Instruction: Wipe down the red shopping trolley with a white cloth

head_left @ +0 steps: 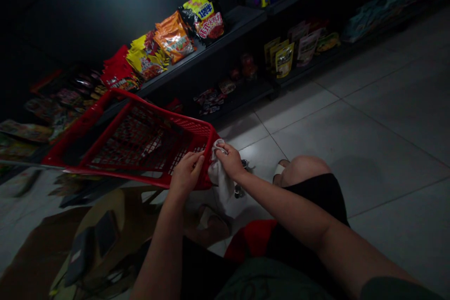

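Note:
A red plastic shopping cart with meshed walls stands before me, its near end close to my knees. My left hand is closed over the rim at a near corner of the cart, its fingertips partly hidden. In my right hand is a bunched white cloth, pressed against the outer face of the cart's end. The loose part of the cloth hangs down below my fingers. A dark caster wheel shows under the cart beside the cloth.
Dark shelves run along the back, holding snack packets and yellow pouches. At lower left stands a pale stool with two dark flat objects on it. Grey tiles cover the floor at right.

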A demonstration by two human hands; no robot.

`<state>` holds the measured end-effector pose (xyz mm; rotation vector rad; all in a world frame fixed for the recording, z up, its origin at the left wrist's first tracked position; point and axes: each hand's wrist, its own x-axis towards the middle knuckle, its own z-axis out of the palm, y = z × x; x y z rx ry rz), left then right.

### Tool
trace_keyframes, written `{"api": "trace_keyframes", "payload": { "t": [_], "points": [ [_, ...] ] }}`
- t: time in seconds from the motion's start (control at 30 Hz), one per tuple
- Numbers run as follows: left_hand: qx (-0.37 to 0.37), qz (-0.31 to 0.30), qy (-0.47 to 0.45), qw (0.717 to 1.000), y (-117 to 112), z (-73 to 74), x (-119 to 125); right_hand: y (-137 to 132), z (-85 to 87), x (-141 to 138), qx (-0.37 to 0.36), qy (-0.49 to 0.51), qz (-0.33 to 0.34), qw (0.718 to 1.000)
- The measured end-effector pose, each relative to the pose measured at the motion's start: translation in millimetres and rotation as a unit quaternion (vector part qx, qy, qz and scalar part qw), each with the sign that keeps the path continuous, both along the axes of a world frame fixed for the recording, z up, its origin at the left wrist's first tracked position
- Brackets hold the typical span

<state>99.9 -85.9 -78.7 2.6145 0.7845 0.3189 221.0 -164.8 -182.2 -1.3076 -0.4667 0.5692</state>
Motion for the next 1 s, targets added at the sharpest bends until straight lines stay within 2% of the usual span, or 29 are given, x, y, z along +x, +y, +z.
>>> {"api": "trace_keyframes", "payload": {
  "t": [0.17, 0.27, 0.4, 0.6, 0.8, 1.0],
  "points": [
    [-0.012, 0.002, -0.013, 1.000, 2, -1.8, 9, -11, 3.0, -13, 0.003, -0.005, 0.015, 1.000],
    [-0.012, 0.008, -0.013, 1.000, 5, -5.1, 10, -11, 1.8, -7, 0.002, 0.006, 0.031, 1.000],
    [-0.004, 0.013, -0.011, 1.000, 7, -6.5, 15, -4, 2.2, 5, 0.004, -0.023, 0.021, 1.000],
    [0.000, 0.021, -0.015, 1.000, 14, -7.0, 27, -11, 7.2, -7, -0.018, -0.023, 0.062, 0.998],
    [0.004, 0.032, -0.019, 0.999, 21, -10.6, 32, -11, -5.9, -12, -0.018, -0.091, 0.033, 0.995],
    [0.008, 0.042, -0.014, 0.999, 19, -8.3, 36, -14, -8.1, -25, -0.019, -0.134, 0.080, 0.988]
  ]
}}
